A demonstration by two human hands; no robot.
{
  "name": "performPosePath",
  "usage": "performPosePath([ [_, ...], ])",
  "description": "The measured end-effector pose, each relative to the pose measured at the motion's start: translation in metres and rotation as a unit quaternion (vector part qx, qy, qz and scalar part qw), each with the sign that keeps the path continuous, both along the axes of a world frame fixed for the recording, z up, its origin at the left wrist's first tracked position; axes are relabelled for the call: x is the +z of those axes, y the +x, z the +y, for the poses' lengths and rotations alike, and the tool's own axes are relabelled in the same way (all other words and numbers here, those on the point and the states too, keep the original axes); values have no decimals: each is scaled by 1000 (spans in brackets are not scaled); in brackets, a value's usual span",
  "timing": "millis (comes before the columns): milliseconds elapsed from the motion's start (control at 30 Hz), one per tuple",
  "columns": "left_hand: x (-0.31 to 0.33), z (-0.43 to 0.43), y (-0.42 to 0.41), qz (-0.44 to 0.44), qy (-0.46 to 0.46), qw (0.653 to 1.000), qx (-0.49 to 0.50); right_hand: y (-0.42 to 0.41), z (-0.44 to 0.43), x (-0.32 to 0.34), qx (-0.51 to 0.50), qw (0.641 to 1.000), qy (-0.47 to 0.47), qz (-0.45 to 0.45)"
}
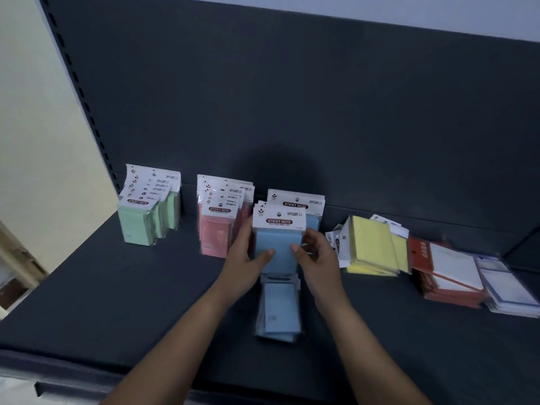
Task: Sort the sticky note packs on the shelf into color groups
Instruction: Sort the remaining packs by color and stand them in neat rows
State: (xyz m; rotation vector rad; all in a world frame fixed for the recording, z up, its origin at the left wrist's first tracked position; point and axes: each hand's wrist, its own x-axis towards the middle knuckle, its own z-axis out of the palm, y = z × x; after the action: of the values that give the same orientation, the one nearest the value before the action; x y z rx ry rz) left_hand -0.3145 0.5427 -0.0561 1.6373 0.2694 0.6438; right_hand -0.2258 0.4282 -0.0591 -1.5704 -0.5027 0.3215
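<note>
A bunch of upright blue sticky note packs (279, 247) stands at the middle of the dark shelf (117, 287). My left hand (248, 261) grips its left side and my right hand (314, 252) grips its right side, thumbs on the front. More blue packs (279, 311) lie flat in front of it, and one blue pack (296, 201) stands behind. Green packs (149, 217) stand at the left, pink packs (217, 229) next to them. Yellow packs (375, 248) lean in a loose heap at the right.
Red-and-white notepads (447, 273) and blue-edged white notepads (508, 287) lie stacked at the far right. The shelf's dark back panel (292, 112) rises behind everything. A slotted upright (84, 97) runs along the left side, with a pale wall beyond it.
</note>
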Motion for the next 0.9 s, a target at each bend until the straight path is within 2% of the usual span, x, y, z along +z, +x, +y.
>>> performPosePath([
  [133,-14,3,23,25,64,998,4,15,-3,-17,-58,996,-52,-40],
  [300,-27,12,41,52,127,990,39,23,3,-25,-83,993,-58,-55],
  [500,-43,19,44,155,173,970,69,28,8,-30,-110,978,-126,-122],
  [667,-49,19,43,149,167,971,82,23,1,-40,-77,965,-190,-167],
  [900,-56,17,46,138,167,969,121,25,1,-40,-65,949,-224,-212],
])
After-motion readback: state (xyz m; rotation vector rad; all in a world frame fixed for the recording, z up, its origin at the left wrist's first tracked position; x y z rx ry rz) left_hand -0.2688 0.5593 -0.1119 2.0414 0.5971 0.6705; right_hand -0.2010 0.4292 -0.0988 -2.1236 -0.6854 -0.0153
